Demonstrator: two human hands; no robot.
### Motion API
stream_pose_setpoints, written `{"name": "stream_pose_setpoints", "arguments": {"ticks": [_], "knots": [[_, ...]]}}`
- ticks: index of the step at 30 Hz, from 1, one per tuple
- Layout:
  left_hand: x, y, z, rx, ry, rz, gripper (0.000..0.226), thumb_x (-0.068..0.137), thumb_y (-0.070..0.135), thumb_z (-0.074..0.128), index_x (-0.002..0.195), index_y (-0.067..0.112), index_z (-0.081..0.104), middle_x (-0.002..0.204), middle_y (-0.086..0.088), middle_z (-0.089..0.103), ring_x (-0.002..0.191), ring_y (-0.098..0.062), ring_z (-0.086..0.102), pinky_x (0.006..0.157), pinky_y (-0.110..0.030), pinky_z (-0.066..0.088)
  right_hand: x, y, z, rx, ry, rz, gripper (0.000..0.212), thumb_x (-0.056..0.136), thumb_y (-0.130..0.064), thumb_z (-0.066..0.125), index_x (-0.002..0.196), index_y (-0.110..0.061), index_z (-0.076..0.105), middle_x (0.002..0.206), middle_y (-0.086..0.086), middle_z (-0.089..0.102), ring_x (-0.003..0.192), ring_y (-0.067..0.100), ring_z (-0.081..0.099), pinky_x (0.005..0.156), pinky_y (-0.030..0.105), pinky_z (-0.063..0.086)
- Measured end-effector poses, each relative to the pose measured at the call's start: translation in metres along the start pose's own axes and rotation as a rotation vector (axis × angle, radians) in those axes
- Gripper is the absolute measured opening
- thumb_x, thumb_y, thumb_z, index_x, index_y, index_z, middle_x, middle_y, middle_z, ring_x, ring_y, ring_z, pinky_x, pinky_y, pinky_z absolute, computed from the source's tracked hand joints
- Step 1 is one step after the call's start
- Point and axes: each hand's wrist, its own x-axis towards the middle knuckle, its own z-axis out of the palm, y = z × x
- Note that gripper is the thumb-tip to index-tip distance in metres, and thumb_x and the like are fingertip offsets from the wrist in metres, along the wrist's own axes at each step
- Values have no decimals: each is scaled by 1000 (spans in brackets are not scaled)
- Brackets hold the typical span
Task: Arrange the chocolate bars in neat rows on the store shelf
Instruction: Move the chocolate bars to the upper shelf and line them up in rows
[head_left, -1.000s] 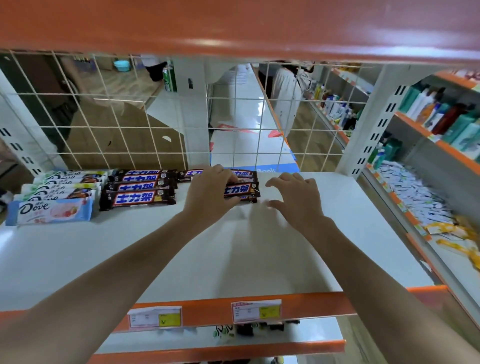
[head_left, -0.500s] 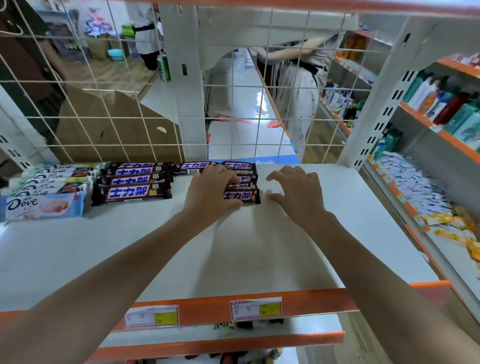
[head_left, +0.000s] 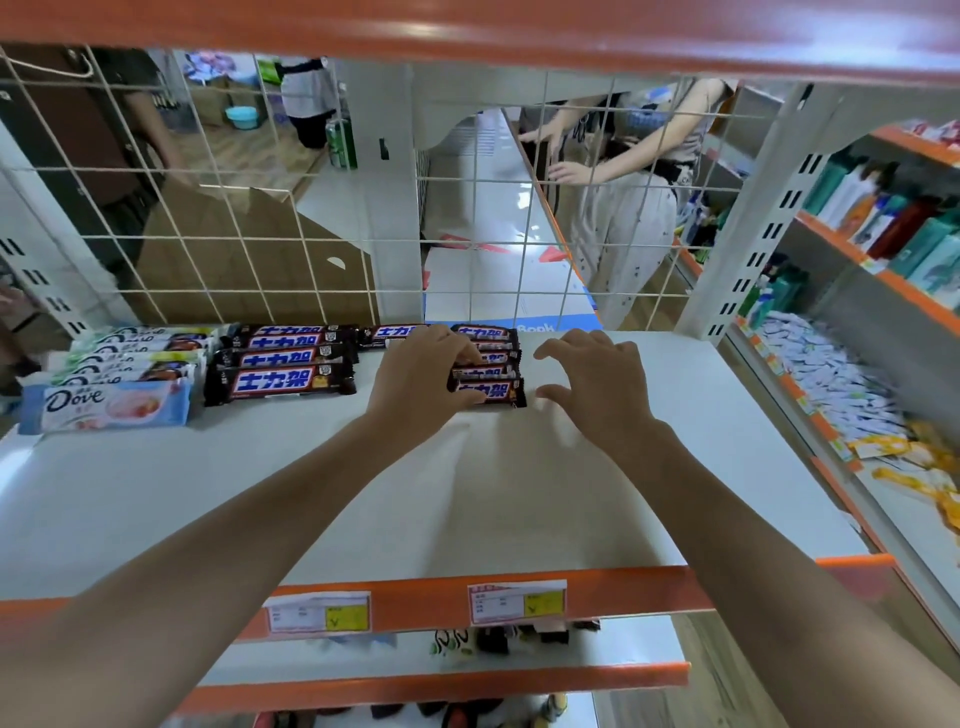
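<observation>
Landmark: the white shelf board (head_left: 467, 499), with an orange front lip carrying two price labels (head_left: 517, 601).
Left hand: the left hand (head_left: 415, 384) is lying over the rightmost column of dark-wrapped chocolate bars (head_left: 488, 371) near the back of the shelf board, its fingers curling over the bars' left ends and its thumb pressing the front edge of the nearest bar, so it is grasping the column.
Right hand: the right hand (head_left: 592, 384) is hovering just right of that column, fingers spread and loosely bent, holding nothing; whether the fingertips are touching the bars' ends cannot be told.
Middle bars: more dark bars with blue-and-white lettering (head_left: 280, 382) are lying in rows toward the board's back left, partly stacked.
Dove bars: pale Dove bars (head_left: 111, 405) are sitting at the board's far left, beside the dark ones.
Behind: a white wire grid (head_left: 249, 239) is standing at the board's back edge; a person (head_left: 623, 208) is reaching toward shelving beyond it.
</observation>
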Motion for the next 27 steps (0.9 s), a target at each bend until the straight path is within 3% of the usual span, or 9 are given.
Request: {"name": "stream_pose_setpoints", "arguments": {"ticks": [8, 13, 20, 27], "knots": [[-29, 10, -21, -59, 13, -27, 35, 77, 33, 73, 106, 19, 62, 106, 4, 61, 99, -16, 53, 87, -32, 43, -27, -19, -21, -13, 11, -27, 44, 90, -40, 57, 131, -30, 48, 116, -3, 56, 108, 19, 51, 86, 33, 33], [-59, 18, -35, -60, -6, -34, 37, 79, 34, 71, 110, 20, 60, 113, 2, 59, 102, -19, 54, 90, -41, 44, -54, -38, -30, 7, 20, -56, 42, 91, -39, 56, 131, -28, 46, 114, -1, 55, 104, 20, 52, 79, 34, 38], [-110, 29, -57, -12, -64, -51, 36, 82, 38, 66, 113, 22, 56, 114, 2, 56, 98, -15, 55, 85, -34, 45, -105, -69, -44, 23, -24, -97, 50, 91, -38, 56, 137, -29, 39, 132, -5, 47, 117, 18, 46, 87, 34, 36], [-174, 40, -83, 40, -127, -64, 39, 83, 39, 64, 118, 22, 54, 117, -1, 53, 103, -19, 54, 87, -37, 45, -164, -104, -64, 0, -62, -94, 46, 91, -31, 56, 134, -31, 41, 133, -3, 48, 120, 20, 46, 89, 36, 40]]}}
